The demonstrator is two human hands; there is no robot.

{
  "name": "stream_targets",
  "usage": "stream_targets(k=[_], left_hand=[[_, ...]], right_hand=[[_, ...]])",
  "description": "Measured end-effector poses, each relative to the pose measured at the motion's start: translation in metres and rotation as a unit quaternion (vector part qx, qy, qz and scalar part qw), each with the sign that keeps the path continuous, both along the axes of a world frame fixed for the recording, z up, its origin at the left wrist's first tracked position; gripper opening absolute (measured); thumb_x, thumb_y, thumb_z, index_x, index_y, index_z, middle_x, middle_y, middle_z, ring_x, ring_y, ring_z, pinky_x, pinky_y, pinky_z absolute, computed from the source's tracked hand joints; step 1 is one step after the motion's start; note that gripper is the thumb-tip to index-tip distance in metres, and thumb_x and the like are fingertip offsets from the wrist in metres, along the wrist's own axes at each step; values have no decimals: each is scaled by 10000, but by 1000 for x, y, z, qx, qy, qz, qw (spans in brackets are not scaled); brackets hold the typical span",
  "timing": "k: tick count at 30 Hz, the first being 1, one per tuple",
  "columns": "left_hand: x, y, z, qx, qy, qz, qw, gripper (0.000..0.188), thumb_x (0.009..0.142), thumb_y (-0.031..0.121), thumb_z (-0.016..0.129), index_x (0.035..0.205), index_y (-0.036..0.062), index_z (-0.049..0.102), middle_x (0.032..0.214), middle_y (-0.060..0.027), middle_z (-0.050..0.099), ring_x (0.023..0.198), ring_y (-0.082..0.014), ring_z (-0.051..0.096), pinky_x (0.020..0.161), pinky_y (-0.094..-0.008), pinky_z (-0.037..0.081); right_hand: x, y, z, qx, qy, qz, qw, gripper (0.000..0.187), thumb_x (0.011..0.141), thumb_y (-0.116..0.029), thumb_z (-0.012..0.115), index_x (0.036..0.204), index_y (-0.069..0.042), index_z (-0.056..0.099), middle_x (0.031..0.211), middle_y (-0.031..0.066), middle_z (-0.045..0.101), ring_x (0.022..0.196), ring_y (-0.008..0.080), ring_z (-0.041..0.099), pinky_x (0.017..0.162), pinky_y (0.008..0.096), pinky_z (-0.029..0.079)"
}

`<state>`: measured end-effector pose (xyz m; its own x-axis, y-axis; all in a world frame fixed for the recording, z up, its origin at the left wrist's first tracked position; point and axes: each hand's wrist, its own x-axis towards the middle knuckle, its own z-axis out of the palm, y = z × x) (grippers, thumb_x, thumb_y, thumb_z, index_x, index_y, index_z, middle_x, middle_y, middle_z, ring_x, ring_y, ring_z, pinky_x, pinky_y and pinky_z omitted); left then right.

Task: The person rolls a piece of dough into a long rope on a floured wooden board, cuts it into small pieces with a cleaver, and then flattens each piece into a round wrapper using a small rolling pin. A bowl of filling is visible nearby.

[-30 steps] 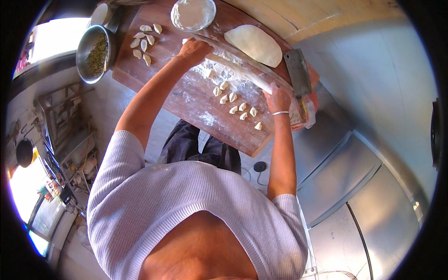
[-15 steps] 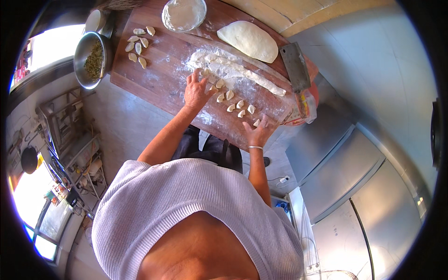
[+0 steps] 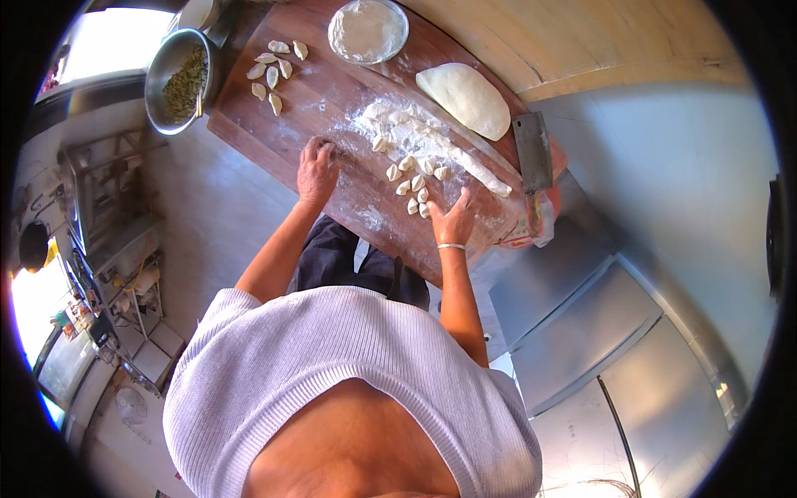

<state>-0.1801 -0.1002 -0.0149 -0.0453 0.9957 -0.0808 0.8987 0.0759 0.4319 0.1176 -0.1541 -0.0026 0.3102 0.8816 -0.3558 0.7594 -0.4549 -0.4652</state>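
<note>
Small cut dough pieces [image 3: 406, 163] lie in a loose cluster on the floured wooden board [image 3: 374, 178]. My right hand [image 3: 452, 220] is at the cluster's near right side, open, its thumb beside the nearest pieces and its fingers spread. To the left of them, my left hand [image 3: 317, 174] is low over the board near its front edge. Its fingers are loosely bent and I see nothing held in them. Beyond the pieces lies a long floured dough roll [image 3: 452, 151]. A large smooth lump of dough [image 3: 466, 100] sits farther back.
Several shaped dumplings [image 3: 272, 76] lie at the board's far left. A metal bowl of chopped greenish filling [image 3: 178, 83] stands beyond that corner. A bowl of flour [image 3: 368, 31] is at the back, and a cleaver [image 3: 532, 151] lies at the right end. Steel cabinet doors [image 3: 581, 332] stand at right.
The dough pieces have gone from a spread row to a tighter cluster. My left hand has moved left, away from them; my right hand has come up beside them. The whole view has shifted slightly.
</note>
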Motion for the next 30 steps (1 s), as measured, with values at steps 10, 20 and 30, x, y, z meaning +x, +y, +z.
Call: stream_targets(k=[10, 20, 30], left_hand=[[-37, 21, -35, 95, 63, -35, 993, 584, 769, 313, 715, 1289, 123, 529, 1423, -118, 416, 1305, -348, 390, 1071, -468, 325], [-40, 25, -36, 94, 36, -26, 995, 587, 751, 330, 712, 1276, 137, 535, 1413, -118, 420, 1304, -338, 389, 1063, -481, 310], [-41, 25, -35, 85, 19, -22, 996, 584, 763, 333, 708, 1288, 144, 533, 1434, -122, 404, 1312, -341, 382, 1079, -485, 297]], right_hand=[[-90, -16, -32, 63, 327, -288, 898, 808, 776, -103, 744, 1418, -53, 256, 1074, 186, 583, 858, 250, 653, 625, 353, 581], [-55, -18, -48, 50, 199, -372, 905, 478, 820, -137, 700, 1229, -11, 486, 1000, 136, 557, 785, 214, 627, 538, 328, 586], [-64, 41, -17, 202, 58, -137, 968, 180, 810, -41, 661, 971, 35, 633, 925, 153, 623, 789, 259, 617, 697, 351, 525]])
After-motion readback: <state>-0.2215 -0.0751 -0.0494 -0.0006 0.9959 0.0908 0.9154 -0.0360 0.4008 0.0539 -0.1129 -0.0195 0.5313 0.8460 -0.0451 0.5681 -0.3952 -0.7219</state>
